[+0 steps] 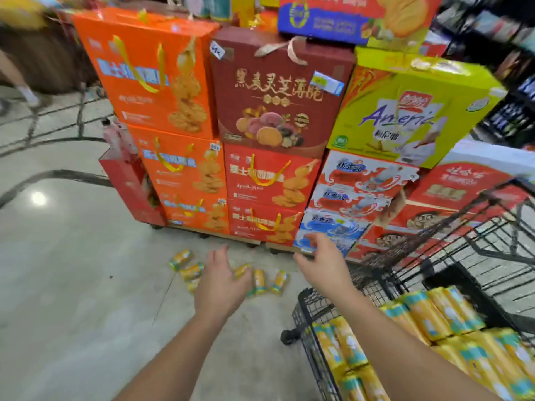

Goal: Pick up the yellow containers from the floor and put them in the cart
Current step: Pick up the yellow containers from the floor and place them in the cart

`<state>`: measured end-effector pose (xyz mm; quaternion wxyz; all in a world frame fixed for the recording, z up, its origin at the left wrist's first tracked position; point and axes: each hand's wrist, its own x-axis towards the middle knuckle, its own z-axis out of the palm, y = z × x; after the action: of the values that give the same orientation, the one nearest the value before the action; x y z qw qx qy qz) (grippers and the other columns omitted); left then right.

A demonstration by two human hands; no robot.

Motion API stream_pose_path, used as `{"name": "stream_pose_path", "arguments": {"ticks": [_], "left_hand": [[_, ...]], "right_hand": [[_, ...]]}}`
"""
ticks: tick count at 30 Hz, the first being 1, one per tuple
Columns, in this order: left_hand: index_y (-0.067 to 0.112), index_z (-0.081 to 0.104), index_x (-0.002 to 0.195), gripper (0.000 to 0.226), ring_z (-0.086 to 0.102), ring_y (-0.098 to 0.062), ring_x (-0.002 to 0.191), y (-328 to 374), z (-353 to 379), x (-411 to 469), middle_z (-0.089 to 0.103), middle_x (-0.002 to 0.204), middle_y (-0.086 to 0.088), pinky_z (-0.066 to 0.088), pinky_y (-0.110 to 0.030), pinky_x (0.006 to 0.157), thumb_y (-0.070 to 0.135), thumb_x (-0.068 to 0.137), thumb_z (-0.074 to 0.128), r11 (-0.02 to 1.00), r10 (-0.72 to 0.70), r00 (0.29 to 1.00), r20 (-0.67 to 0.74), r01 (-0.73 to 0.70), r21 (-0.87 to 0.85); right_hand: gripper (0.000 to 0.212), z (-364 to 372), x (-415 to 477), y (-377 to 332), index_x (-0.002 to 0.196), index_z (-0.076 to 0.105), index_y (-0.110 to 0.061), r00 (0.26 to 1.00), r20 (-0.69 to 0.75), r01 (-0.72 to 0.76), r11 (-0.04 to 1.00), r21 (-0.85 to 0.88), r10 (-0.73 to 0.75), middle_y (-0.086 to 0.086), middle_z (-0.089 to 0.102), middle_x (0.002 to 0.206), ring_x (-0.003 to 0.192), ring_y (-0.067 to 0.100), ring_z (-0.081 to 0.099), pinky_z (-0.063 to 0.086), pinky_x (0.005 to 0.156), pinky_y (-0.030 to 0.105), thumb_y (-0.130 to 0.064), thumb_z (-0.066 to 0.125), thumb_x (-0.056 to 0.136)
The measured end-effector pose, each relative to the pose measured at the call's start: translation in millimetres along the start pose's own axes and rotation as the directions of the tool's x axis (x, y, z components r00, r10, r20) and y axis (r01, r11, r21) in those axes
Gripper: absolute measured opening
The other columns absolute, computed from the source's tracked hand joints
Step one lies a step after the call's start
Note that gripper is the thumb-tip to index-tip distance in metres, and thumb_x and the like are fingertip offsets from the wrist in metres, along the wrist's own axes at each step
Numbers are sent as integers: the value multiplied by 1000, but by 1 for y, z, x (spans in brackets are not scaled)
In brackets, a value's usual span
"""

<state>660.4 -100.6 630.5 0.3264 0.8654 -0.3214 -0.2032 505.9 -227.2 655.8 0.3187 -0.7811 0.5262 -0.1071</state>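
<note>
Several yellow containers [191, 270] with teal bands lie scattered on the floor in front of the stacked boxes. My left hand [221, 280] hovers above them, fingers apart, holding nothing and hiding a few. My right hand [324, 261] is raised to the right of them, above the front corner of the cart, also open and empty. The black wire cart [307, 322] stands at the lower right and holds several of the same yellow containers [434, 319] lying side by side.
A tall stack of orange, red and green gift boxes [185, 175] on a low wheeled pallet rises just behind the floor containers. Shelves [509, 111] run along the right. A person's leg [20, 85] shows at far left on the shiny tiled floor [72, 285].
</note>
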Motion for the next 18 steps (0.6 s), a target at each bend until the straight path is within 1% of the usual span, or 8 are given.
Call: {"name": "stream_pose_path", "arguments": {"ticks": [3, 5, 7, 9, 13, 16, 18], "left_hand": [[18, 39, 140, 69, 47, -21, 126, -39, -57, 18, 45, 138, -3, 43, -37, 92, 43, 82, 66, 999, -33, 999, -21, 34, 41], [16, 39, 139, 70, 48, -23, 125, -57, -74, 32, 45, 137, -5, 43, -36, 92, 44, 81, 67, 998, -36, 999, -12, 36, 46], [15, 40, 139, 70, 47, -23, 126, -69, -74, 47, 46, 137, -7, 43, -36, 93, 43, 81, 67, 998, -47, 999, 15, 46, 42], [15, 40, 139, 70, 46, -22, 127, -77, -62, 62, 46, 139, -4, 43, -35, 93, 44, 81, 66, 997, -63, 996, 65, 61, 43], [17, 40, 137, 69, 51, -20, 123, -88, -18, 99, 46, 140, 0, 46, -37, 94, 47, 80, 66, 996, -88, 976, 198, 81, 44], [17, 39, 138, 69, 49, -19, 125, -92, 19, 138, 45, 141, 1, 43, -32, 91, 45, 82, 66, 994, -93, 964, 250, 77, 72], [17, 39, 139, 68, 47, -19, 126, -97, 48, 170, 45, 141, 1, 39, -30, 89, 44, 83, 66, 991, -110, 951, 289, 81, 109]], "right_hand": [[55, 29, 2, -44, 138, 45, -19, 999, 37, -15, 1000, 11, 15, 1, 53, 135, 123, 19, 52, 46, 99, 37, -33, 63, 89], [54, 47, 7, -58, 137, 46, -18, 998, 50, -34, 999, -3, 34, 2, 54, 133, 122, 20, 52, 45, 98, 35, -32, 64, 88], [53, 63, 16, -60, 133, 49, -17, 996, 51, -77, 997, -6, 78, 4, 55, 128, 118, 22, 53, 46, 95, 36, -34, 65, 86], [53, 79, 25, -53, 131, 50, -18, 987, 57, -154, 988, 14, 153, 5, 56, 125, 117, 24, 54, 47, 94, 38, -37, 65, 85], [53, 118, 56, -20, 131, 49, -20, 946, 93, -313, 949, 28, 309, 5, 56, 126, 114, 25, 57, 48, 94, 39, -41, 65, 85], [53, 148, 97, 7, 132, 48, -19, 917, 110, -389, 921, 26, 384, 7, 55, 128, 116, 27, 57, 47, 93, 36, -38, 65, 85], [55, 172, 134, 27, 135, 45, -17, 892, 148, -435, 900, 23, 427, 9, 53, 130, 118, 28, 55, 46, 93, 35, -34, 64, 86]]}}
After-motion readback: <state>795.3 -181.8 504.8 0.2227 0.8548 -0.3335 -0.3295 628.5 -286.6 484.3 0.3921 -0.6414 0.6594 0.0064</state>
